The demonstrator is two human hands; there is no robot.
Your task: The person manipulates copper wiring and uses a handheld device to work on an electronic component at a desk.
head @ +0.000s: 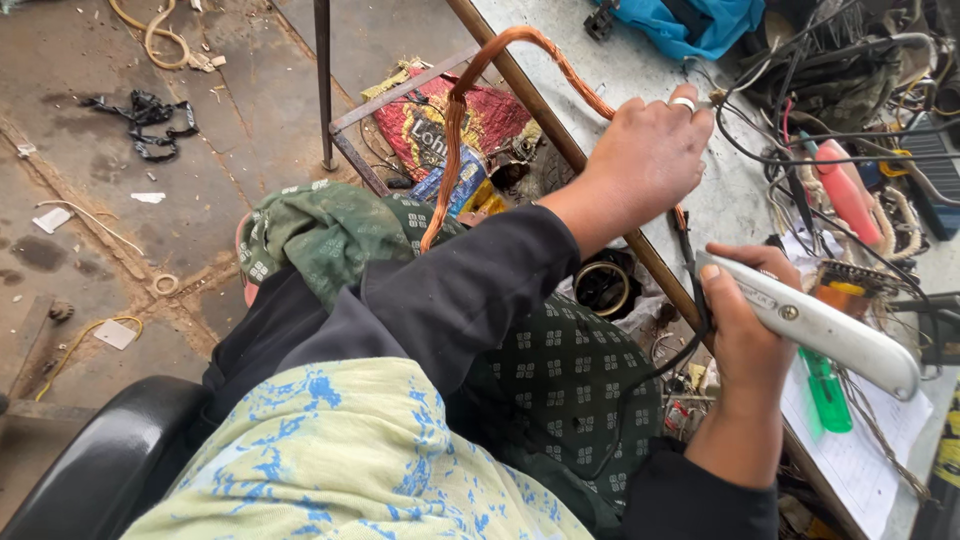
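Your far bench top (620, 70) gives passing room; tangled black cables (800, 110) and a red bottle (845, 190) block the right.

copper-orange wire coil (470, 110), silver-grey utility knife (815, 325), green screwdriver (826, 390)

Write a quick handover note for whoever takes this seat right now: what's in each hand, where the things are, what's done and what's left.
Left hand: closed on the copper wire bundle, which arches over the bench edge down toward the lap.
Right hand: grip on a grey utility knife, tip pointing right; whether the blade is out cannot be seen.
Nearby on the bench: green screwdriver, red tool, paper sheet, tangled black cables.
Done: bundle and knife are both in hand.
Left: knife has not yet met the wire; no cut shows.
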